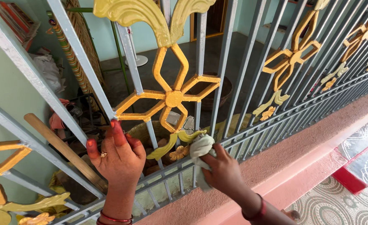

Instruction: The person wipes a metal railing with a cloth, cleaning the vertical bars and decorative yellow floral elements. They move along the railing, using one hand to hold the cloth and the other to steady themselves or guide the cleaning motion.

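A grey metal grille (228, 62) with yellow flower ornaments (171, 98) fills the view. My left hand (119, 156), with a ring and red bangles, rests against a grey bar just left of the nearest flower, fingers up. My right hand (225, 173) grips a pale crumpled cloth (200, 148) and presses it on the bar and the yellow leaf (188, 135) below the flower.
A pink ledge (301, 154) runs under the grille. Patterned floor (338, 204) lies at lower right. Behind the bars are a wooden stick (63, 150), a woven basket (144, 131), a dark pot (213, 89), striped poles (69, 58) and green walls.
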